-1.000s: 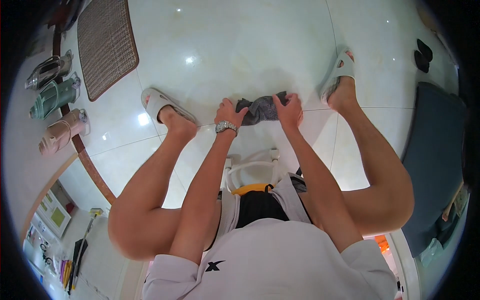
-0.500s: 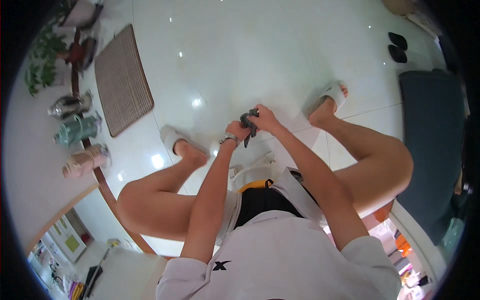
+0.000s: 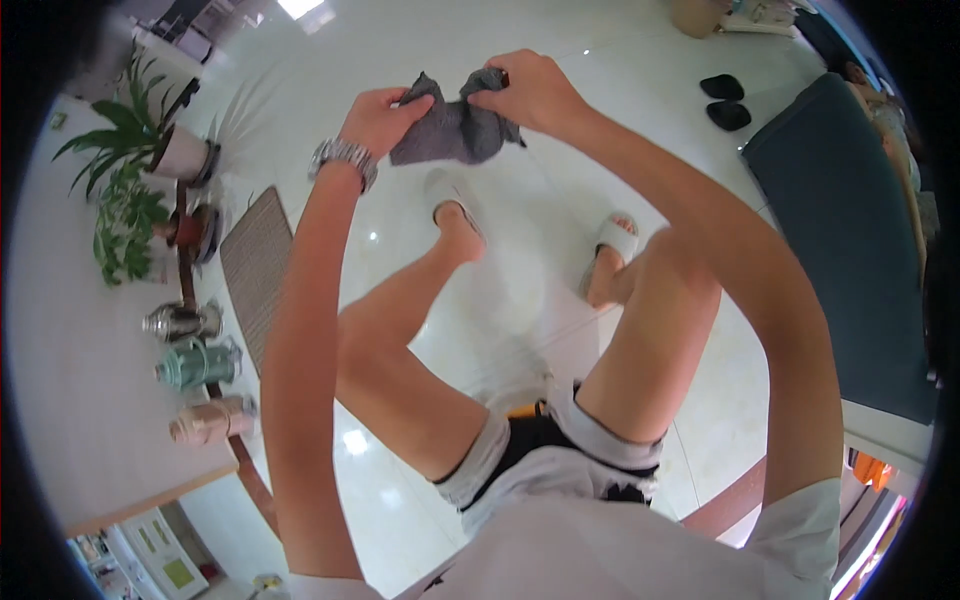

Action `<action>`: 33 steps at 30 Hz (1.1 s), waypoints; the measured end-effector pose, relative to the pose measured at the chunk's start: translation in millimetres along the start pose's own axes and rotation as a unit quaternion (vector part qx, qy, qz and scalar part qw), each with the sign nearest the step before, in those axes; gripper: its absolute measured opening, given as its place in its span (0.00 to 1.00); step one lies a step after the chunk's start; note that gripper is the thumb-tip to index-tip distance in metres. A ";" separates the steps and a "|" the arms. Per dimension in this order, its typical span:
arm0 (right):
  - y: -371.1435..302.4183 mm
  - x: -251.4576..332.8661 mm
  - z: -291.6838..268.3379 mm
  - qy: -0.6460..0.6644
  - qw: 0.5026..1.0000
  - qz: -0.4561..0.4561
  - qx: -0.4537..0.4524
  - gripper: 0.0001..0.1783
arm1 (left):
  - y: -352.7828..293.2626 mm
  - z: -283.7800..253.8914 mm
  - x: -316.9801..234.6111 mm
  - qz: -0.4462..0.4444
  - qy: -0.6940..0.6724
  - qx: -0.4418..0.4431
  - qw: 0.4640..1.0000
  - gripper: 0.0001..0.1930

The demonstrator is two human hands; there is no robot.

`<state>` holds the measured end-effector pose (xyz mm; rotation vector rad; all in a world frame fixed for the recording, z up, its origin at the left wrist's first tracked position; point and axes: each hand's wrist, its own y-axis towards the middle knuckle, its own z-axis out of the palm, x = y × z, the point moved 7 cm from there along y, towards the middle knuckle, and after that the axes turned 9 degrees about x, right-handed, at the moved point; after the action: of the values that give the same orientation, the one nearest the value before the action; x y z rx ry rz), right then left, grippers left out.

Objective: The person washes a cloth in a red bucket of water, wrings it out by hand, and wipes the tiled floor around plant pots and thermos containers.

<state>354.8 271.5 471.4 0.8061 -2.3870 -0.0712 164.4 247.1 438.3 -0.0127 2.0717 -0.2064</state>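
Observation:
A small grey cloth [image 3: 447, 135] hangs spread between my two hands, out in front of me above the tiled floor. My left hand [image 3: 382, 122], with a metal watch [image 3: 345, 163] on its wrist, pinches the upper left part of the cloth between thumb and fingers. The upper right part is pinched by my right hand [image 3: 528, 92]. Between the grips the fabric sags in loose folds, its lower edge free in the air.
Along the left wall stand potted plants [image 3: 130, 125] and several thermos flasks [image 3: 200, 362], beside a striped mat [image 3: 258, 265]. A dark padded bench [image 3: 840, 230] is on the right, near black slippers [image 3: 724, 102]. My feet wear light slippers [image 3: 617, 236].
Both hands have risen away from my body and moved apart. The cloth, bunched up dark between them before, is now opened out. My legs and the view have shifted too.

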 end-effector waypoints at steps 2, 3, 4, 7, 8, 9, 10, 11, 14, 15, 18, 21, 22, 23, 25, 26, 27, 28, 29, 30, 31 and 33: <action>-5.3 -8.9 -11.9 0.043 0.998 0.045 -0.007 0.18 | 9.0 2.3 -9.5 0.024 -0.049 0.007 0.998 0.14; -9.8 -21.5 -12.4 0.092 0.991 0.094 0.001 0.22 | 17.6 7.0 -8.6 0.032 -0.106 0.018 0.994 0.15; -12.0 -39.6 -6.6 0.161 0.978 0.130 0.013 0.23 | 28.2 13.1 -4.5 0.023 -0.150 0.021 0.988 0.16; -15.0 -79.4 12.4 0.346 0.911 0.212 0.068 0.20 | 57.6 30.2 17.0 -0.008 -0.259 0.057 0.964 0.15; -15.0 -90.0 18.5 0.404 0.877 0.249 0.069 0.18 | 63.6 38.3 25.4 -0.040 -0.291 0.097 0.951 0.16; -12.7 -101.5 24.5 0.458 0.839 0.284 0.072 0.17 | 69.2 47.9 34.8 -0.073 -0.324 0.136 0.933 0.16; -5.4 -111.1 20.9 0.449 0.844 0.285 0.070 0.17 | 80.5 55.6 45.8 -0.080 -0.351 0.159 0.919 0.15; -3.2 -117.0 24.6 0.464 0.825 0.315 0.074 0.17 | 88.2 54.3 50.7 -0.080 -0.355 0.160 0.918 0.15; 14.0 -127.6 23.4 0.467 0.808 0.348 0.086 0.17 | 106.5 51.1 59.0 -0.097 -0.402 0.187 0.891 0.17; 21.4 -129.9 21.9 0.459 0.811 0.351 0.092 0.17 | 112.2 44.9 59.5 -0.099 -0.403 0.189 0.890 0.17; 42.0 -138.5 20.7 0.468 0.812 0.335 0.096 0.16 | 131.2 31.0 42.6 -0.072 -0.411 0.207 0.885 0.17; 66.0 -148.2 0.7 0.538 0.793 0.278 0.060 0.16 | 153.7 25.0 -6.4 -0.025 -0.372 0.249 0.894 0.16; 72.0 -150.8 -4.4 0.563 0.784 0.247 0.081 0.20 | 164.5 32.3 -19.8 -0.023 -0.365 0.268 0.891 0.16; 76.9 -150.0 -11.6 0.576 0.777 0.245 0.071 0.20 | 175.5 34.6 -37.3 -0.018 -0.347 0.288 0.893 0.17; 83.8 -146.8 -15.8 0.639 0.728 0.234 0.082 0.24 | 188.3 47.2 -67.0 -0.005 -0.302 0.329 0.895 0.18; 85.6 -150.9 -22.5 0.651 0.719 0.226 0.089 0.27 | 193.5 60.6 -84.3 0.023 -0.279 0.367 0.887 0.20; 86.7 -156.5 -31.2 0.660 0.711 0.229 0.079 0.27 | 200.2 73.0 -92.9 0.013 -0.271 0.377 0.886 0.20; 90.2 -158.9 -40.4 0.642 0.726 0.223 0.106 0.28 | 207.2 83.5 -102.0 0.019 -0.232 0.382 0.894 0.22; 96.6 -163.9 -49.0 0.621 0.743 0.210 0.133 0.30 | 215.8 88.9 -113.4 0.030 -0.188 0.384 0.903 0.24; 100.2 -174.1 -48.1 0.624 0.738 0.208 0.148 0.29 | 217.7 92.1 -121.1 0.026 -0.174 0.404 0.898 0.23; 103.3 -180.4 -53.0 0.629 0.737 0.204 0.140 0.29 | 220.8 90.1 -129.7 0.025 -0.165 0.408 0.898 0.23; 105.9 -196.7 -61.8 0.560 0.782 0.242 0.129 0.29 | 231.3 77.1 -136.1 -0.029 -0.151 0.350 0.924 0.20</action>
<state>457.0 477.4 441.2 0.1663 -1.3562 0.7542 315.9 477.1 484.5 0.3111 1.5949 -0.9147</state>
